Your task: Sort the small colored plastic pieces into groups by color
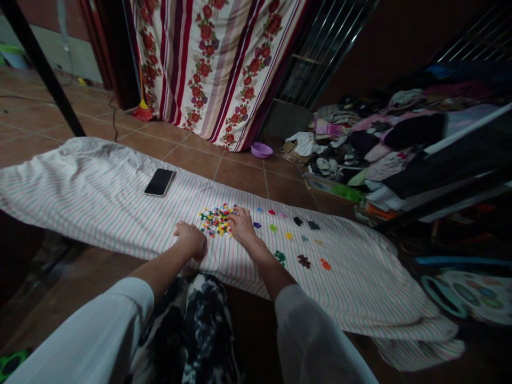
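A mixed pile of small, bead-like coloured pieces lies on the striped cloth in front of me. My right hand is over the pile's right side, fingers stretched out and apart, touching the pieces. Just left of the pile, my left hand rests on the cloth with its fingers curled in; whatever it may hold is hidden. Right of my right hand are several small single-colour heaps, among them a green heap, a brown heap, an orange heap and a yellow heap.
The striped cloth covers a long, low surface. A dark-screened phone lies on it at left. Beyond are a floral curtain, a purple basin on the tiled floor and a big heap of clothes at right.
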Motion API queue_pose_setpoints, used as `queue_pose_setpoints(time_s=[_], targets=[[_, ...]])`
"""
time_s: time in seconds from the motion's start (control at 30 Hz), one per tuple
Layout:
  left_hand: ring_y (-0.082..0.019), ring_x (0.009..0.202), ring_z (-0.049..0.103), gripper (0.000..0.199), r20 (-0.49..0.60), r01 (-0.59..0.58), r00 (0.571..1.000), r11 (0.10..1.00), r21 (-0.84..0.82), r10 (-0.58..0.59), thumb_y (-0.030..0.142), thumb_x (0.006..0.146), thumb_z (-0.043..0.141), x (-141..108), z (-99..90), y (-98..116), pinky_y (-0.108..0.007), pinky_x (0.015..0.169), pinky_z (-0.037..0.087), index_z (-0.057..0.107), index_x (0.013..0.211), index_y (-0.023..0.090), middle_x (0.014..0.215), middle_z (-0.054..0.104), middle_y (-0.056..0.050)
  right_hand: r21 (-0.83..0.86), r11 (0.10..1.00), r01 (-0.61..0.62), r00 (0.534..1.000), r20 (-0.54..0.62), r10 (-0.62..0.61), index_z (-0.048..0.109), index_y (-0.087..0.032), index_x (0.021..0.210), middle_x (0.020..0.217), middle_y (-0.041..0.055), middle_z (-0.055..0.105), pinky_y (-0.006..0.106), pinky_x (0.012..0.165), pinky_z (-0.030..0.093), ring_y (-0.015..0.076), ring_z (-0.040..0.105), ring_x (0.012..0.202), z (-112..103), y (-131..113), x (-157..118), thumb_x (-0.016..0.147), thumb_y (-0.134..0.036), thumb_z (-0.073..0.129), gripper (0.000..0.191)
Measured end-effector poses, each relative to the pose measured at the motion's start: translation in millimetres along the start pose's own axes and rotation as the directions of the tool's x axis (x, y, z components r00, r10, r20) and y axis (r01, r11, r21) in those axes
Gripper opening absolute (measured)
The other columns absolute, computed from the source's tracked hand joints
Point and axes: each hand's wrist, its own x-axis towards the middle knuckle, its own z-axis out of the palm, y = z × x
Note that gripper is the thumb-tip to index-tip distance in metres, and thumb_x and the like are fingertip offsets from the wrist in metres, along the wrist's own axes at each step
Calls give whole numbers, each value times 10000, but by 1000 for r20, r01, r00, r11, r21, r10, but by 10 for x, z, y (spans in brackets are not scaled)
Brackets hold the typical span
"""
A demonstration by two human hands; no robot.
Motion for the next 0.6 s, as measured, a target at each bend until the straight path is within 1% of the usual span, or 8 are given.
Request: queue_pose_setpoints(time_s=[0.1,0.2,0.27,0.43,0.53,0.6], targets=[[-583,1308,328,911,41,39,998,993,113,-43,324,393,835,-56,-68,32,-600,819,473,608,1260,163,1334,529,-295,0,1000,14,1000,15,-14,759,-239,866,1235,86,553,460,1034,370,269,399,1199,-24,-30,47,843,-156,559,217],[-580,1302,341,885,53,28,998,988,153,-37,324,420,817,-89,-103,49,-579,807,482,608,1261,141,1334,528,-300,-21,1000,0,999,40,0,746,-225,808,1178,85,588,435,1010,385,266,407,1178,-45,-76,99,811,-145,602,165],[-577,1291,360,864,44,21,999,985,172,-29,331,430,803,-96,-103,54,-572,805,479,616,1253,151,1330,537,-292,-40,999,3,999,49,-1,734,-222,771,1140,85,607,426,995,391,263,417,1159,-54,-114,132,797,-131,611,156],[-587,1286,358,856,41,17,999,983,183,-25,366,409,795,-89,-84,52,-571,795,468,636,1229,181,1332,540,-283,-86,996,0,995,100,9,717,-199,767,1146,112,618,422,968,393,278,412,1179,-55,-193,167,799,-115,584,160],[-584,1288,359,891,31,16,999,989,149,-21,362,402,798,-84,-80,43,-586,800,467,616,1256,181,1329,542,-285,-65,998,10,998,67,-5,698,-201,767,1112,102,634,414,979,384,270,414,1183,-50,-201,155,791,-106,577,156],[-583,1294,351,893,23,21,999,993,119,-23,358,404,805,-89,-86,45,-592,813,463,614,1257,172,1323,544,-292,-37,999,20,999,29,-18,687,-203,778,1051,91,648,404,979,385,262,426,1166,-48,-190,142,783,-112,584,138]])
